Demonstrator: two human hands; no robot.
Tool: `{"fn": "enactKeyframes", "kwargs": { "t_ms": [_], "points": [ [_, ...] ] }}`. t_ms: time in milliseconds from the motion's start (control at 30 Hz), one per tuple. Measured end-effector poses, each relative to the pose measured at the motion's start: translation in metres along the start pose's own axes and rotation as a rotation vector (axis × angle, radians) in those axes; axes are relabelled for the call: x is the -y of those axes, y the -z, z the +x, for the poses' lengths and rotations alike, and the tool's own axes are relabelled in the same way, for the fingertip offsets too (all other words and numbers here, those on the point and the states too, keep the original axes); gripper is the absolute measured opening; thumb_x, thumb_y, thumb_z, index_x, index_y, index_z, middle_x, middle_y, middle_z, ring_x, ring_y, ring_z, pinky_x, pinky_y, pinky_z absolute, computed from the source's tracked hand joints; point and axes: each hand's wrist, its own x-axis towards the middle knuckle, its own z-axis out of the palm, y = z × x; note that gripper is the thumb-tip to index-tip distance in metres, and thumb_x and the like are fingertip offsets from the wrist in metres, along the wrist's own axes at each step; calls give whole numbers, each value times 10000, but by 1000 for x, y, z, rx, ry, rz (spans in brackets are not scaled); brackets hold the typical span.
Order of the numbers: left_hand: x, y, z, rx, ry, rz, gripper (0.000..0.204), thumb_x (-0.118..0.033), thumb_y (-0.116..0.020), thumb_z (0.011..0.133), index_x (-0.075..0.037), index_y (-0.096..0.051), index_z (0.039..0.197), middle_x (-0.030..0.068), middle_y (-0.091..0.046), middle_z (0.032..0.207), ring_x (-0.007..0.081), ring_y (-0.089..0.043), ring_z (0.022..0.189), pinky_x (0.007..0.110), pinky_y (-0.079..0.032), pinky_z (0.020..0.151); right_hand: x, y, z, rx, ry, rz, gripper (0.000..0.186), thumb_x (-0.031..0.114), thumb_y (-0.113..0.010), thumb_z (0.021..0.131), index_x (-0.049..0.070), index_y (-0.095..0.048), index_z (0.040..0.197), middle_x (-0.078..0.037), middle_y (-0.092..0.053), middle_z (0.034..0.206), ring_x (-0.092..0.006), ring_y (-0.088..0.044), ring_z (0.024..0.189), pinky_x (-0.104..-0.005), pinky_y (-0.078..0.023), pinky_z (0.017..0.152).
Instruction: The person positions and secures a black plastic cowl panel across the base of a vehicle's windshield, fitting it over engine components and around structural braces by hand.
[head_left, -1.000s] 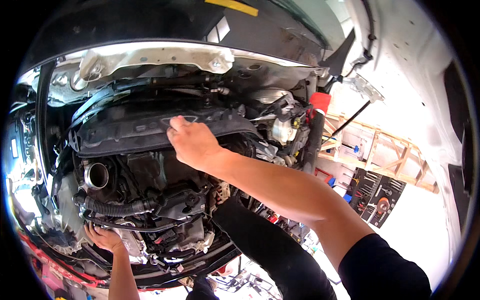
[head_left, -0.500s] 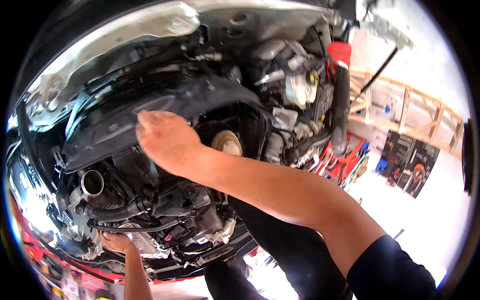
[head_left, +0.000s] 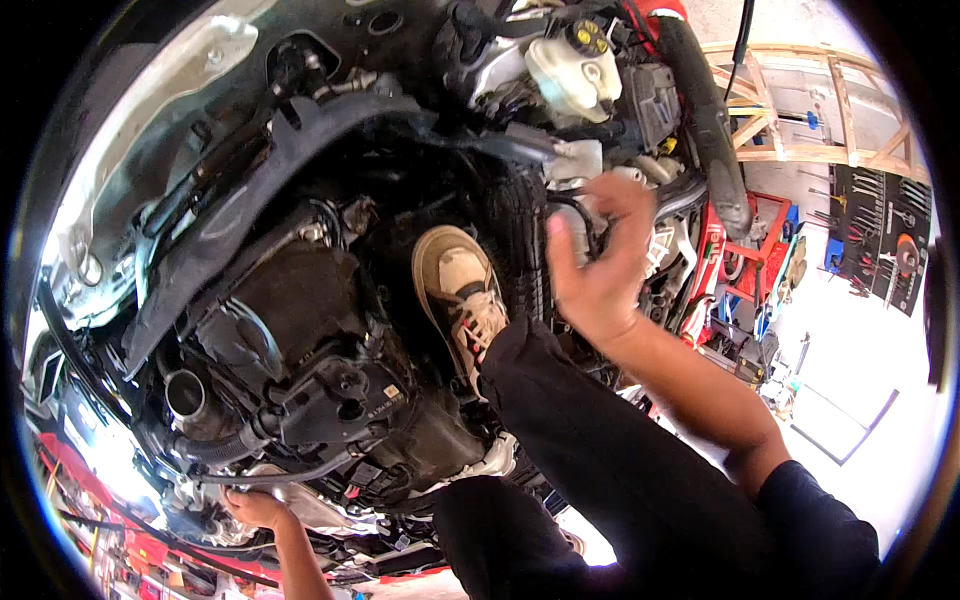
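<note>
My right hand (head_left: 605, 265) is raised over the right side of the engine bay, fingers spread and slightly blurred, holding nothing. Beneath it lie hoses and metal parts. At the front left, my left hand (head_left: 256, 508) curls at a silver metal part (head_left: 300, 497), just below a thin black hose (head_left: 290, 477); its fingertips are hidden. Between my hands is the engine with its black cover (head_left: 350, 395). Left of that cover, a round open pipe end (head_left: 187, 395) faces up, with a ribbed black hose (head_left: 215, 447) beside it.
My shoe (head_left: 462, 290) stands down inside the engine bay, beside the engine. A long black curved panel (head_left: 250, 205) crosses the back. At the back right sit a white fluid reservoir (head_left: 575, 80) and a thick black tube (head_left: 705, 130). A red cart (head_left: 760, 250) stands beyond.
My right hand has moved right, off the black panel, and its fingers have spread. My left hand stays at the front left. The view has shifted, showing more of my shoe and the engine.
</note>
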Motion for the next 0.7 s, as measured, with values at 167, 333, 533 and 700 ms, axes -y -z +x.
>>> {"fn": "enactKeyframes", "kwargs": {
  "t_ms": [167,333,533,700],
  "points": [
    [-10,4,-2,-22,40,-102,444,-242,-383,925,61,-654,1104,234,-649,1123,362,-606,1024,408,-441,924,-15,-18,44,359,-33,4,641,363,-758,781,25,-518,1271,-232,-569,1209,-381,-561,1102,-429,-445,954],
    [-32,-3,-14,-18,-34,-133,422,-237,-398,926,40,-672,1086,215,-665,1098,355,-610,1004,413,-440,917,-21,-31,76,255,7,-49,255,269,-703,814,52,-726,947,-194,-673,772,-384,-650,761,-441,-499,741],
    [-33,7,-10,-59,-19,-156,390,-222,-422,918,24,-688,1060,212,-680,1058,361,-624,960,428,-460,880,-17,-33,72,242,63,-133,279,280,-681,825,41,-720,964,-225,-671,835,-411,-643,826,-448,-501,785],
    [-26,0,-16,-56,-12,249,268,-175,-487,907,-29,-704,969,138,-692,1032,298,-659,904,377,-501,805,-20,-47,83,296,134,-348,287,290,-630,860,70,-677,1038,-230,-667,945,-417,-621,930,-489,-480,820]
  ]
}}
